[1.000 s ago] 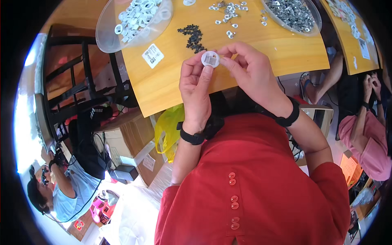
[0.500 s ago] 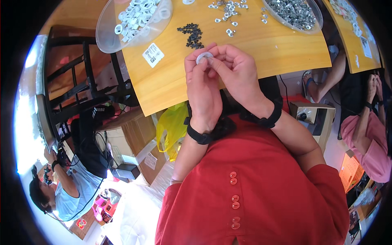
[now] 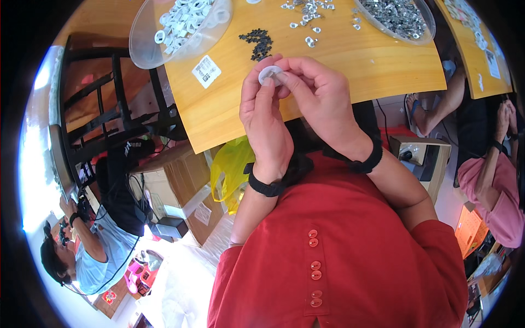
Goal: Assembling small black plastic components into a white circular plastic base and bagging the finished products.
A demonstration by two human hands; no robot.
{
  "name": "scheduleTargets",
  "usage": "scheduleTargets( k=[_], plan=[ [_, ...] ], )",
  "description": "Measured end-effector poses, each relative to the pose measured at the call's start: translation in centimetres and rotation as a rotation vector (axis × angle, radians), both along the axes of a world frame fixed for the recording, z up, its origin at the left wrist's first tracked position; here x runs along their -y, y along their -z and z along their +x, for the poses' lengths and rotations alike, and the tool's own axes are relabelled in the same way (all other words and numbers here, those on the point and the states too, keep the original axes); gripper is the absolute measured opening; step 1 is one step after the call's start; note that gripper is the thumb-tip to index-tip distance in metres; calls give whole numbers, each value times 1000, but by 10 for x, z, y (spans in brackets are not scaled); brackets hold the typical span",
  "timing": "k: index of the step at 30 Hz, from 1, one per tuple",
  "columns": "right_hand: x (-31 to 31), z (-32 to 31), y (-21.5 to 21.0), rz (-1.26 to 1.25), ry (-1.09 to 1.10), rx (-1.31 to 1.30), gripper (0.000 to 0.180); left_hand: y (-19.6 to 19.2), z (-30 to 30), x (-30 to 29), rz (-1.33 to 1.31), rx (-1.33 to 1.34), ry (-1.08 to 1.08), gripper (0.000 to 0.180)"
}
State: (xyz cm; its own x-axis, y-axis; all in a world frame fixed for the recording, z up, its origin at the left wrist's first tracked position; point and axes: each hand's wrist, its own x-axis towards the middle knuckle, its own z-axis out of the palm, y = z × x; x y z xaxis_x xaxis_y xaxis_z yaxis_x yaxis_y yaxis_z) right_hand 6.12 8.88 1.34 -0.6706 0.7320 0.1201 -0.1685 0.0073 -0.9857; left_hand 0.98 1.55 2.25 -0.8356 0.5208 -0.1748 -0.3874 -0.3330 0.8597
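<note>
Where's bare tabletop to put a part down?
Left: table between the label, left hand and near edge. Right: between the metal-filled bowl, right hand and right edge, bar a white speck. Crowded: far side, with black pieces and loose metal bits.

A red top (image 3: pixel 361 246) carries glossy red buttons (image 3: pixel 315 265) set in three pairs. Left and right of the buttons are short red sleeves (image 3: pixel 437 249); above the buttons, one to either side, are black wristbands (image 3: pixel 263 187).

Parts heap (image 3: pixel 262 46) on table (image 3: pixel 224 115) behind disc (image 3: pixel 268 71), between two tubs (image 3: pixel 144 46)
</note>
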Motion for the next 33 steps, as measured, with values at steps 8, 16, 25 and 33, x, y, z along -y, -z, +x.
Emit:
scheduleTargets(
  k=[8,16,25,33],
  plan=[
    [0,3,-1,471,75,20,9,1,-7,3,58,165,20,20],
    [-6,6,-2,33,-84,104,11,5,-9,11,-6,183,110,28],
    [-6,5,-5,199,-72,118,12,4,-6,13,-48,133,67,27],
    [4,2,-5,348,-7,102,10,17,-19,27,73,264,91,23]
  ],
)
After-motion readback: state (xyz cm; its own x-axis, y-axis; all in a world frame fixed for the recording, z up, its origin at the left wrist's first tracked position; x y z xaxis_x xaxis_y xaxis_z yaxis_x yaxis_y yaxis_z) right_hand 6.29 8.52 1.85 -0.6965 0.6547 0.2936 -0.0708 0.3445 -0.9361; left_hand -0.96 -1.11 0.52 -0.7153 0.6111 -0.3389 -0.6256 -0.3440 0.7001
